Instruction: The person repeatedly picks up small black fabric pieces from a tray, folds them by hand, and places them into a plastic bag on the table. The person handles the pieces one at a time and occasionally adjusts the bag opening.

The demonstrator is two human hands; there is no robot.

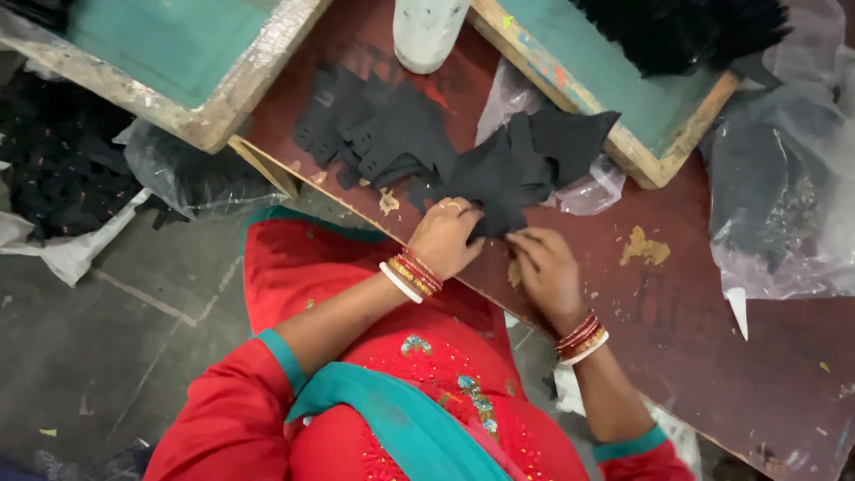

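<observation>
A pile of black cut fabric pieces (517,165) lies on the dark red table (695,303). My left hand (448,236), with bangles at the wrist and a ring, grips the near edge of one black piece. My right hand (545,267) rests just beside it, fingers curled at the same piece's edge. A second heap of black pieces (378,129) lies to the left on the table.
Two wooden frames with green mesh (169,40) (614,80) lean over the table's far side, a white container (427,31) stands between them. Clear plastic bags of black pieces (775,196) sit at the right, another bag (191,178) and black material lie on the floor at left.
</observation>
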